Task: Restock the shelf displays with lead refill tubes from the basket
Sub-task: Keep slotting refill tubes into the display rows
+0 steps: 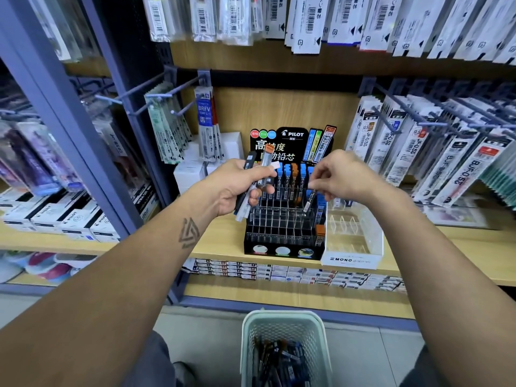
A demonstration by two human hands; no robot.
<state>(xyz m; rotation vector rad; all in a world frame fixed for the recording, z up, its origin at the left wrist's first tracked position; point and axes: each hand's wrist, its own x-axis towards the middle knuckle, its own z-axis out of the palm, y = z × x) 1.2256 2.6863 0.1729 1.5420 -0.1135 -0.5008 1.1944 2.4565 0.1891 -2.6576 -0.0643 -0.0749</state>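
Shelf edge bears rack; right hand pinches tube

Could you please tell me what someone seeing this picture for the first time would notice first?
The two hands at the centre catch the eye: the left hand grips a bunch of refill tubes, while the right hand pinches a single tube over the black display rack on the wooden shelf. Below, on the floor, stands a pale green basket holding more tubes.
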